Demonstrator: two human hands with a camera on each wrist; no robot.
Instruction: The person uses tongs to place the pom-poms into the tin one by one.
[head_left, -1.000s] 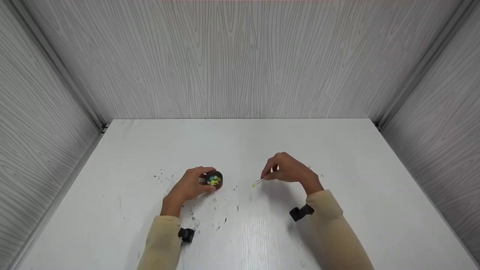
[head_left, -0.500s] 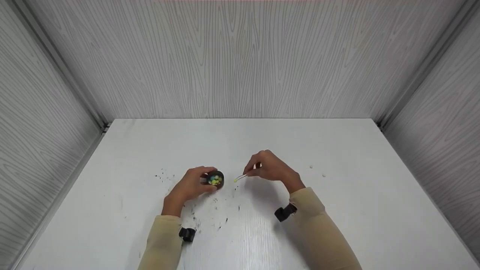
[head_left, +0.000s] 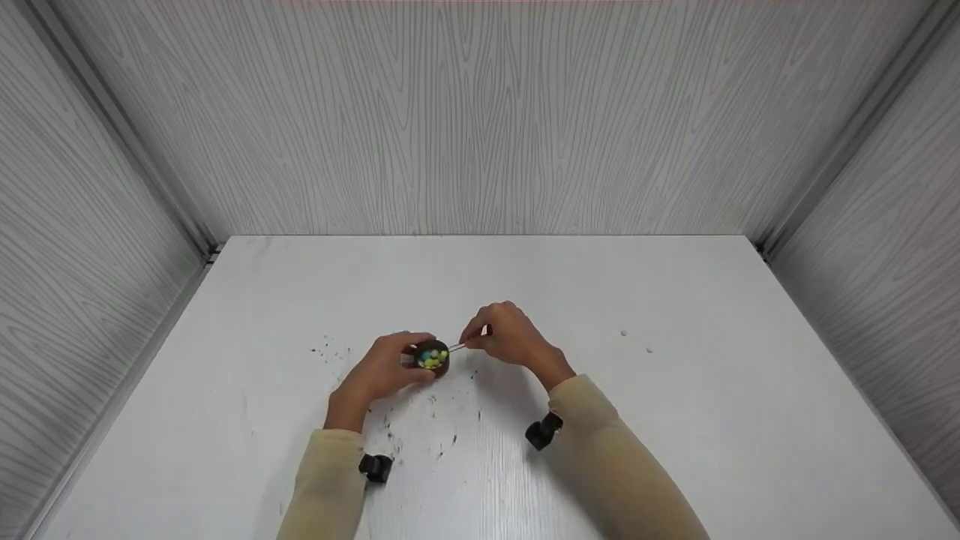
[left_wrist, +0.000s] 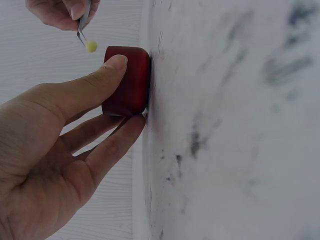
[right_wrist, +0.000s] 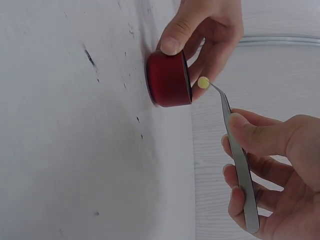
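My left hand (head_left: 381, 369) grips a small dark red cup (left_wrist: 131, 82) by its sides, thumb on one side and fingers on the other. The cup stands on the white table and has several yellow, green and blue beads (head_left: 431, 358) inside. My right hand (head_left: 510, 334) holds bent-tip metal tweezers (right_wrist: 240, 160) between thumb and fingers. A yellow bead (right_wrist: 203, 82) is pinched at the tweezers' tips, just outside the cup's opening in the right wrist view. From the left wrist view, that bead hangs close over the rim.
Two small pale beads (head_left: 624, 333) lie on the white table (head_left: 705, 420) to the right of my right hand. Dark smudges and specks (head_left: 454, 440) mark the tabletop around the cup. Wood-patterned panels (head_left: 480, 120) enclose the back and sides.
My right hand has moved left with the tweezers and the yellow bead, from the table's middle to the cup. My left hand and the cup stay practically in place.
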